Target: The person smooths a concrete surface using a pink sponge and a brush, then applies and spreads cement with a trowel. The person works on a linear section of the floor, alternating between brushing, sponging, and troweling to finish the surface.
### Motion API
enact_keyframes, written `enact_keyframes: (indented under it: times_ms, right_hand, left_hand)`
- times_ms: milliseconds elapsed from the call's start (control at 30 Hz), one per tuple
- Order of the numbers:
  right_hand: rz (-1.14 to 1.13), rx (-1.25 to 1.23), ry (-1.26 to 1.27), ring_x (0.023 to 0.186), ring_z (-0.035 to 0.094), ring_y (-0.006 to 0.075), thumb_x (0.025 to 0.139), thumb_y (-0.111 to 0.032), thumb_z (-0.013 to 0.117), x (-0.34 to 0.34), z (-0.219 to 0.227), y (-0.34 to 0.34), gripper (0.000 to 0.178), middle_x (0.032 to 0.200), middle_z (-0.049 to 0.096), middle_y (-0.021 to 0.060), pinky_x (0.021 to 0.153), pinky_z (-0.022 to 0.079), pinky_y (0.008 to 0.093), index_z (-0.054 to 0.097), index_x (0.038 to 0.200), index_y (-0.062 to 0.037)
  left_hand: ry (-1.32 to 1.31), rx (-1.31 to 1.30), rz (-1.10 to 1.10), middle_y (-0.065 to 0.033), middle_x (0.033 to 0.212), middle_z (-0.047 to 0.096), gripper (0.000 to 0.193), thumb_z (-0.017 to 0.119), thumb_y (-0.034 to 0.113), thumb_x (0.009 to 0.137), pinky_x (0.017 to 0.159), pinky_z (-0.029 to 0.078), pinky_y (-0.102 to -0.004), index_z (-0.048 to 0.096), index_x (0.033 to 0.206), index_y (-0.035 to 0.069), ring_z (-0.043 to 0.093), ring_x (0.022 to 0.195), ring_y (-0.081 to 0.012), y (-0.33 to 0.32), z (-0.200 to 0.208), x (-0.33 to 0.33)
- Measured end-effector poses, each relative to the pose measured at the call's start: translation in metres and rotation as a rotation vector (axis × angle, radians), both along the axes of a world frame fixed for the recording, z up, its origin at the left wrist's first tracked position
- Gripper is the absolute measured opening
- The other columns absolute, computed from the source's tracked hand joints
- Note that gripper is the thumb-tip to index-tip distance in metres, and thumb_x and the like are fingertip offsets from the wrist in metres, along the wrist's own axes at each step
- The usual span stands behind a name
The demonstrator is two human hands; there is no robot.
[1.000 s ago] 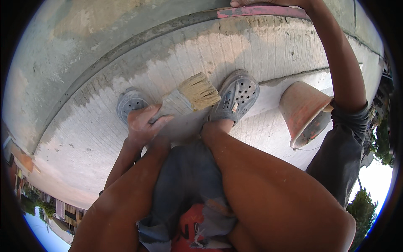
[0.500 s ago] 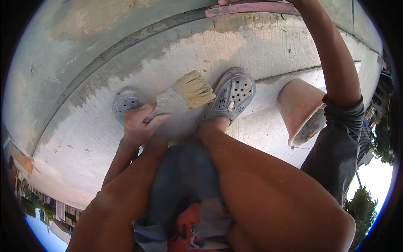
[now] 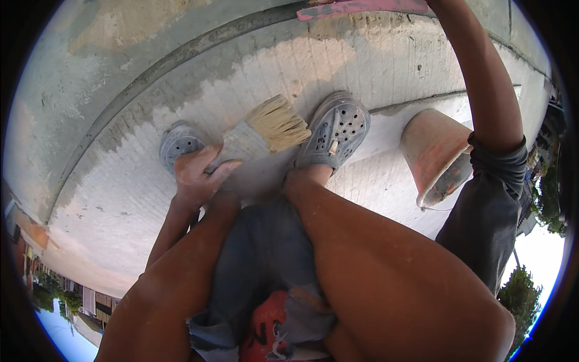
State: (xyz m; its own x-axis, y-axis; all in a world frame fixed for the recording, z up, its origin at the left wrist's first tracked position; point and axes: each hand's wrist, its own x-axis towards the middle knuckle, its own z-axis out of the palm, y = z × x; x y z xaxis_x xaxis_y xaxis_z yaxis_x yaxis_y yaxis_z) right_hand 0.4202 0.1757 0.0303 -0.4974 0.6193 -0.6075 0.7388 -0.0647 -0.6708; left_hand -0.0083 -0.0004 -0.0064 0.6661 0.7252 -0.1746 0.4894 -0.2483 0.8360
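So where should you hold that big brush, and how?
I'd hold the brush by the end opposite its bristles, coming from the left, thumb on one side and fingers on the other. The bristles fan out toward the upper right, so that should keep the hand clear of them. The left hand grips that end.

Coarse fibre brush [image 3: 263, 130], rough matt concrete [image 3: 120, 223], dull plastic-looking clogs [image 3: 342, 128], frayed denim shorts [image 3: 265, 250]

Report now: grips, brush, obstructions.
Left grip holds wide, pale-bristled brush. Right grip mostly cut off at top edge, by long pink-grey strip. Possible snag: grey perforated clog beside brush.
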Motion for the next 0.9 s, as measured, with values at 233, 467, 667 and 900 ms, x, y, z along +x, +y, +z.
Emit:
enact_keyframes:
  times_ms: [233,467,667,900]
  right_hand:
    - [-0.057,-0.069,-0.027,0.07,0.061,0.0091,0.091,-0.021,0.081,0.023,0.012,0.001,0.021,0.072,0.069,0.0008,0.065,0.048,0.0288,0.073,0.084,-0.0026]
    - [-0.047,0.006,0.118,0.07,0.06,0.0085,0.091,-0.02,0.081,0.001,-0.004,-0.007,0.019,0.073,0.069,-0.0004,0.063,0.047,0.0281,0.074,0.086,-0.0024]
    - [-0.075,-0.123,0.038,0.071,0.06,0.0072,0.092,-0.02,0.082,0.044,0.001,-0.004,0.02,0.074,0.069,-0.0008,0.063,0.047,0.0275,0.075,0.085,-0.0029]
    - [-0.134,-0.198,0.125,0.067,0.06,0.007,0.091,-0.022,0.082,0.011,0.002,-0.002,0.021,0.074,0.07,-0.0005,0.058,0.047,0.0271,0.076,0.088,-0.003]
  left_hand:
    - [-0.014,0.019,0.018,-0.0168,0.072,0.066,0.044,0.093,0.024,0.073,0.053,0.048,-0.0334,0.073,0.098,-0.007,0.062,0.056,-0.0262,0.0,-0.001,0.001]
    - [0.01,-0.013,0.012,-0.0152,0.071,0.064,0.042,0.092,0.027,0.075,0.053,0.047,-0.0345,0.073,0.096,-0.005,0.059,0.054,-0.0261,0.002,0.004,0.003]
    - [0.007,0.038,0.006,-0.0151,0.07,0.063,0.039,0.091,0.024,0.075,0.053,0.047,-0.0351,0.072,0.094,-0.004,0.06,0.055,-0.0277,0.001,0.002,0.003]
    - [0.013,0.002,0.003,-0.0155,0.072,0.065,0.038,0.091,0.021,0.074,0.054,0.048,-0.0348,0.072,0.094,-0.004,0.062,0.057,-0.0284,0.002,0.003,0.005]
